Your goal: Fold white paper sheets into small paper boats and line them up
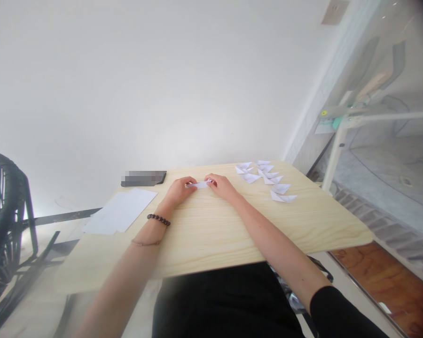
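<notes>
A small piece of folded white paper (pixel 200 185) is held level just over the table, one end in each hand. My left hand (pixel 179 190), with a dark beaded bracelet at its wrist, pinches the left end between thumb and fingers. At the right end, my right hand (pixel 221 185) grips it the same way. The fingers cover both ends, so the exact folded shape is partly hidden. To the right of my hands lie several folded paper boats (pixel 250 178), grouped toward the table's far right.
Flat white sheets (pixel 121 211) lie on the left of the wooden table (pixel 211 234). Behind them a dark flat object (pixel 144 178), partly blurred out, rests near the wall. A black woven chair (pixel 7 211) stands at left, a white metal frame (pixel 334 155) at right.
</notes>
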Tool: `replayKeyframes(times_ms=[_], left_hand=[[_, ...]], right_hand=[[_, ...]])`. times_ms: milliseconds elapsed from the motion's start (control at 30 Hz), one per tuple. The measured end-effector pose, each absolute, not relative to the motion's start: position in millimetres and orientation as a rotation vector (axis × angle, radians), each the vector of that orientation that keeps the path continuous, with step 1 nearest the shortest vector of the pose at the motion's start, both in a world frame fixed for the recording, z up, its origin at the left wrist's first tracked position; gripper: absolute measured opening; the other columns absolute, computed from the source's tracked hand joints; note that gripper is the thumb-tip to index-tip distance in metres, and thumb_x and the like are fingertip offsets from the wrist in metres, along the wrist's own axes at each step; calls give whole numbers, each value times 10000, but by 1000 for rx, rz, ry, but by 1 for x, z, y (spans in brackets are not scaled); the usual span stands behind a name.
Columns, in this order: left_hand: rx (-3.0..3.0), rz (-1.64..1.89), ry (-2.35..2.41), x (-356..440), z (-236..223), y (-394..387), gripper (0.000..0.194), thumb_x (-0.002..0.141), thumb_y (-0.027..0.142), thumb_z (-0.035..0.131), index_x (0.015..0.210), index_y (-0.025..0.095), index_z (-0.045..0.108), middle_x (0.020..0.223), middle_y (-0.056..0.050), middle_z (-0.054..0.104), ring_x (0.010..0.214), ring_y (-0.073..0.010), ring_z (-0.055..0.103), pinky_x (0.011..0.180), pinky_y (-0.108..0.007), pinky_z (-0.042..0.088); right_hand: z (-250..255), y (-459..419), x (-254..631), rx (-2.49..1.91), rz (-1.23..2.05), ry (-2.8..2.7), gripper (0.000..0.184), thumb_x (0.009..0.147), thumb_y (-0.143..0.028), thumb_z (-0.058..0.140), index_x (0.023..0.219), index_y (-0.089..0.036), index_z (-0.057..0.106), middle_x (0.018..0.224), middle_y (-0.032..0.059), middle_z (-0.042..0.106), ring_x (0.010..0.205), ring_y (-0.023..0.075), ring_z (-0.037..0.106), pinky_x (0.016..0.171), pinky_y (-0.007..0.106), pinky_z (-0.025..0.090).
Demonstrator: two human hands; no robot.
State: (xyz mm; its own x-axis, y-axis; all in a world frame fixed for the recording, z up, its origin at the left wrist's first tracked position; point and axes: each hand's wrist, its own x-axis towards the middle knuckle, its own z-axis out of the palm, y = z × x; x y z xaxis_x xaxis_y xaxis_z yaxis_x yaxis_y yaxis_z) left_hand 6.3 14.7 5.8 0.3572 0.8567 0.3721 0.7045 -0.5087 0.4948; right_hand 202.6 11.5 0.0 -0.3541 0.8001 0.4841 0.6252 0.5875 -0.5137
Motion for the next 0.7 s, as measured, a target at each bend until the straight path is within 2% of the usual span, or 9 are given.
replayKeyframes(times_ms=[400,533,700], left_hand=[[2458,883,1266,7,5,15,241,735,326,478,833,172,635,870,-46,627,743,-153,559,670,-236,421],[2490,874,1168,10,8,11,282,768,363,443,837,176,642,881,-44,624,745,-143,559,665,-223,420],[2527,842,1139,14,14,6,367,814,387,358,770,168,649,842,-51,630,721,-136,556,641,-215,414]], right_hand=[[2,8,199,-1044,226,-2124,207,778,-213,433,960,-200,531,933,24,566,790,105,510,718,216,380],[4,7,199,-1144,174,-2195,175,783,-248,443,854,-187,591,846,28,592,791,118,517,724,220,370],[6,6,199,-1264,95,-2208,231,803,-289,412,804,-200,625,796,28,614,774,126,531,717,227,360]])
